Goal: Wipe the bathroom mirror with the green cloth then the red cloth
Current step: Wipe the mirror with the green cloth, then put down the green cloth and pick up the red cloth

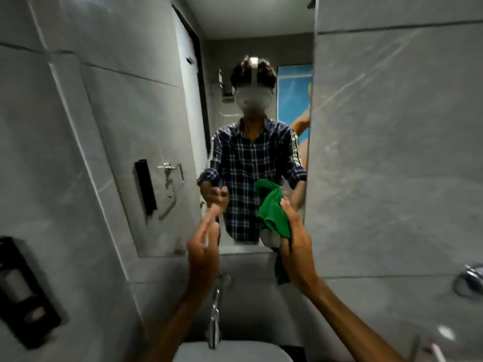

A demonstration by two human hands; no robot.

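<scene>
The bathroom mirror (156, 126) hangs on the grey tiled wall in front of me and reflects a person in a checked shirt. My right hand (295, 246) grips the green cloth (274, 212) and holds it up close to the mirror's lower right part; whether the cloth touches the glass I cannot tell. A tail of the cloth hangs down below the hand. My left hand (203, 252) is raised beside it, fingers stretched out and apart, holding nothing. No red cloth is in view.
A chrome tap (214, 317) rises over the white basin (232, 352) right below my arms. A black holder (23, 291) is fixed to the left wall. Another chrome fitting (469, 282) sticks out at the right. Small items (436, 348) lie at the bottom right.
</scene>
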